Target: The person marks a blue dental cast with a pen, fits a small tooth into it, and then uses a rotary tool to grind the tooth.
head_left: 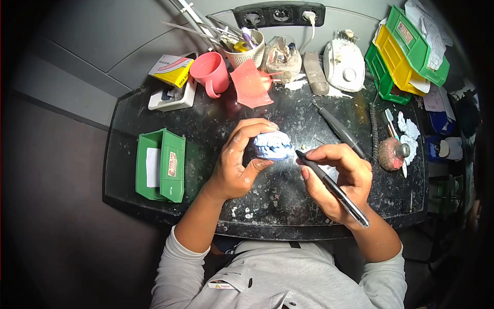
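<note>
A pale blue dental model is held upright in my left hand, with the fingers over its top and the thumb under its lower edge. My right hand grips a black pen between thumb and fingers. The pen's tip points at the model's right side, a small gap away from it. Behind my right hand a grey handpiece lies slanted on the black table. Small white scraps lie near the pen tip.
A green bin stands at the left. Along the back are a pink mug, a tool cup, pink sheets and a white device. Stacked bins stand at the back right, a glass jar at the right.
</note>
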